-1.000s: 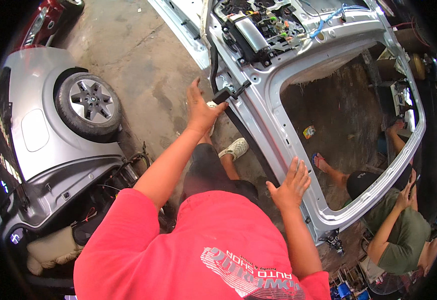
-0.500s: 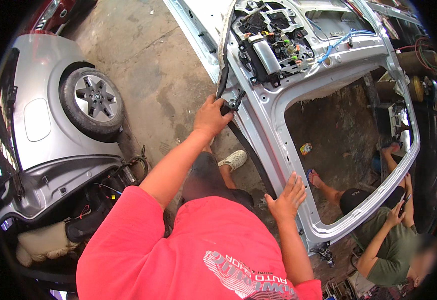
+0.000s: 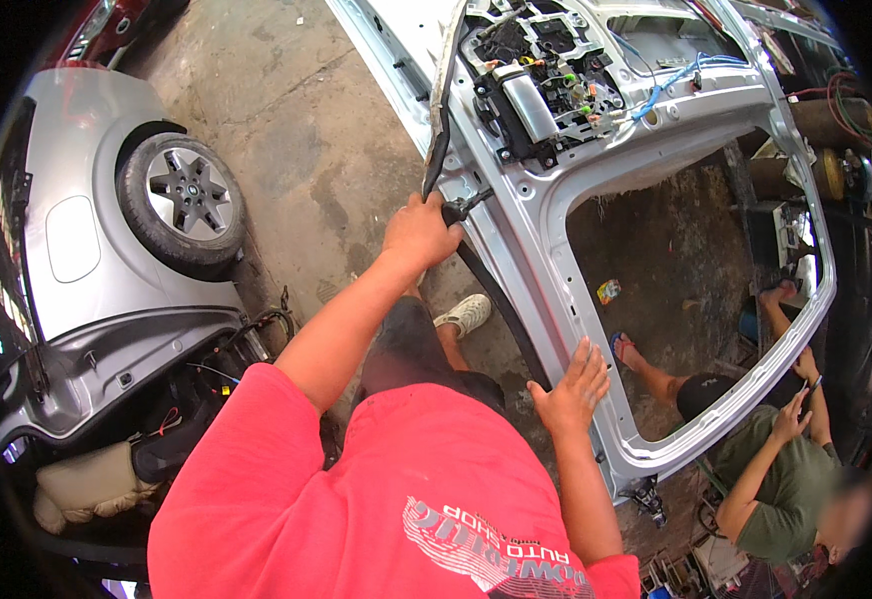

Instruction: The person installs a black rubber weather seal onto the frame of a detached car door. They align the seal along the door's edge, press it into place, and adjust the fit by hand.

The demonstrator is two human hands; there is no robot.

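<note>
A black rubber strip (image 3: pixel 496 290) runs along the edge of a silver vehicle panel (image 3: pixel 546 235) with a large window opening. My left hand (image 3: pixel 419 237) is wrapped round the strip near the panel's upper left corner, its back toward me. Above that hand, the strip continues upward past the panel, and a short black bracket-like piece (image 3: pixel 466 205) sticks out beside the knuckles. My right hand (image 3: pixel 574 387) lies against the panel's lower frame, fingers stretched and spread, holding nothing. Further up, a black electronics unit with a silver cylinder (image 3: pixel 527 103) is mounted in the panel.
At the left stands a silver car body (image 3: pixel 91 329) with its wheel (image 3: pixel 191 195). Blue wiring (image 3: pixel 660 95) crosses the panel's top. Beyond the window opening sits another person (image 3: pixel 785 459) in a dark green shirt, holding a small dark object. Cluttered parts lie at the right edge.
My left hand has shifted slightly left, and the strip above it bends a little further left. My right hand stays in place. The other person's hands have moved a little.
</note>
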